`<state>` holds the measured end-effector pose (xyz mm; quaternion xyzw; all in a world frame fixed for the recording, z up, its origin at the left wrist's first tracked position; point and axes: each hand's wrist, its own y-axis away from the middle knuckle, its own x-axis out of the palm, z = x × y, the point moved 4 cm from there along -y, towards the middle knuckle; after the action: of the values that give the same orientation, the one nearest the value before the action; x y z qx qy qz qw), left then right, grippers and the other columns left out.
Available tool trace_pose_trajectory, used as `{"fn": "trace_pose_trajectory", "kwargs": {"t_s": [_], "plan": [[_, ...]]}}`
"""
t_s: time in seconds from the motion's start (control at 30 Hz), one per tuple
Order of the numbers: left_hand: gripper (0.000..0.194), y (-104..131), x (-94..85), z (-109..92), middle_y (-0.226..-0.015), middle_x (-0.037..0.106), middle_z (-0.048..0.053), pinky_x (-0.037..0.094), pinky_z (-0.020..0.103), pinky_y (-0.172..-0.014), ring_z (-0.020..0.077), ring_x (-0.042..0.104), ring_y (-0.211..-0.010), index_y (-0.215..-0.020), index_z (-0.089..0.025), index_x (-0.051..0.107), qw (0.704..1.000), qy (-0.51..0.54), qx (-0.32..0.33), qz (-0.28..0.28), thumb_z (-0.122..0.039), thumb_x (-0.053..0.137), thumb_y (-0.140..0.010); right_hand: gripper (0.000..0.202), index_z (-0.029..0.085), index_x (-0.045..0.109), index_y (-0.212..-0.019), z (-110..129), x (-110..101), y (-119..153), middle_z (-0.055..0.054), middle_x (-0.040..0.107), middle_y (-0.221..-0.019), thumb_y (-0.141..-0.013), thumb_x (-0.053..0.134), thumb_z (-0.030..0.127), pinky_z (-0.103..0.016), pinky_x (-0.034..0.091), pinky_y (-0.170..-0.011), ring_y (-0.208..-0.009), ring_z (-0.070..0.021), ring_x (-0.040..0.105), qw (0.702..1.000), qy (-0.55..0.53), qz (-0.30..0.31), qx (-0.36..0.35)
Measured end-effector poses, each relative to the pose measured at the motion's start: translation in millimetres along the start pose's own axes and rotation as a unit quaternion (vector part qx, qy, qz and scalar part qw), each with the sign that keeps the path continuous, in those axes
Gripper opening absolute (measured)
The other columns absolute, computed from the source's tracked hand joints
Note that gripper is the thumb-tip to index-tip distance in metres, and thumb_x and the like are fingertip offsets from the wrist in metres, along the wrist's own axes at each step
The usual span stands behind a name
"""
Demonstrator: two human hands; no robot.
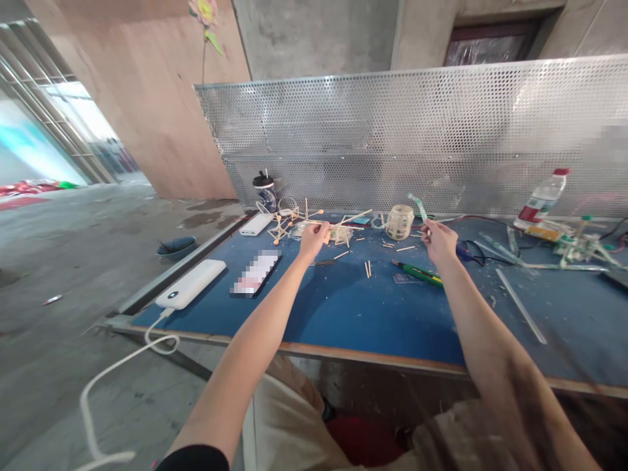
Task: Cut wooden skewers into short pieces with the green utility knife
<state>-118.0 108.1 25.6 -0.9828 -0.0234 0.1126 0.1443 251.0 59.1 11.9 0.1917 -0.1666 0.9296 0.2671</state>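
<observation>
My left hand (314, 239) is closed in a pinch at the near side of a structure of thin wooden sticks (343, 226). Its fingertips partly hide the spot they grip. Off to the right and raised over the table, my right hand (439, 241) pinches a thin, translucent greenish strip (418, 207) that points up and left. What the strip is made of is not plain. Between the hands stands a round see-through jar (400, 222). Short loose sticks (367, 269) lie nearer me, and a green-handled tool with a pointed tip (419, 272) rests below my right hand.
On the left are a phone (256, 273), a white power bank (191, 284) with a cable, and another white box (255, 224). A lidded cup (265, 191) stands behind. At right are a bottle (543, 199), clear glue sticks (521, 306) and wires. A perforated metal panel (373, 137) borders the back.
</observation>
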Motion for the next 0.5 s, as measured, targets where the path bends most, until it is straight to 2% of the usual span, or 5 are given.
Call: {"fn": "trace_pose_trajectory", "kwargs": {"t_s": [0.13, 0.27, 0.33, 0.5], "plan": [[0.04, 1.8, 0.9, -2.3, -0.128, 0.063, 0.009, 0.058, 0.045, -0.094, 0.0239, 0.064, -0.111, -0.127, -0.016, 0.061, 1.0, -0.005, 0.007, 0.01, -0.043, 0.063, -0.097, 0.048, 0.02, 0.057, -0.133, 10.9, 1.6, -2.8, -0.011, 0.059, -0.137, -0.098, 0.057, 0.053, -0.05, 0.053, -0.1, -0.118, -0.0258, 0.061, 0.999, 0.002, 0.037, -0.039], [0.04, 0.4, 3.1, 0.1, -0.127, 0.063, 0.009, 0.058, 0.044, -0.093, 0.0231, 0.065, -0.11, -0.128, -0.016, 0.061, 0.999, -0.016, 0.016, 0.023, -0.042, 0.063, -0.097, 0.055, 0.04, 0.047, -0.142, 18.4, -2.8, -5.3, -0.005, 0.048, -0.153, -0.099, 0.026, 0.069, -0.053, 0.046, -0.106, -0.134, -0.0267, 0.052, 0.995, 0.03, 0.061, -0.07], [0.04, -1.3, 3.7, 3.0, -0.127, 0.064, 0.009, 0.058, 0.044, -0.093, 0.0228, 0.065, -0.11, -0.127, -0.016, 0.061, 0.999, -0.025, 0.021, 0.031, -0.042, 0.062, -0.097, 0.059, 0.047, 0.043, -0.143, 18.2, -2.9, -6.4, -0.003, 0.046, -0.154, -0.096, 0.019, 0.074, -0.054, 0.046, -0.105, -0.137, -0.0265, 0.05, 0.992, 0.058, 0.076, -0.084], [0.04, -4.9, 3.0, 8.3, -0.126, 0.064, 0.009, 0.058, 0.044, -0.093, 0.0227, 0.065, -0.11, -0.127, -0.016, 0.061, 0.996, -0.054, 0.037, 0.057, -0.043, 0.062, -0.097, 0.07, 0.045, 0.033, -0.151, 14.4, 6.6, -4.0, -0.008, 0.044, -0.156, -0.092, 0.015, 0.08, -0.053, 0.052, -0.096, -0.131, -0.0278, 0.053, 0.973, 0.145, 0.103, -0.144]]}}
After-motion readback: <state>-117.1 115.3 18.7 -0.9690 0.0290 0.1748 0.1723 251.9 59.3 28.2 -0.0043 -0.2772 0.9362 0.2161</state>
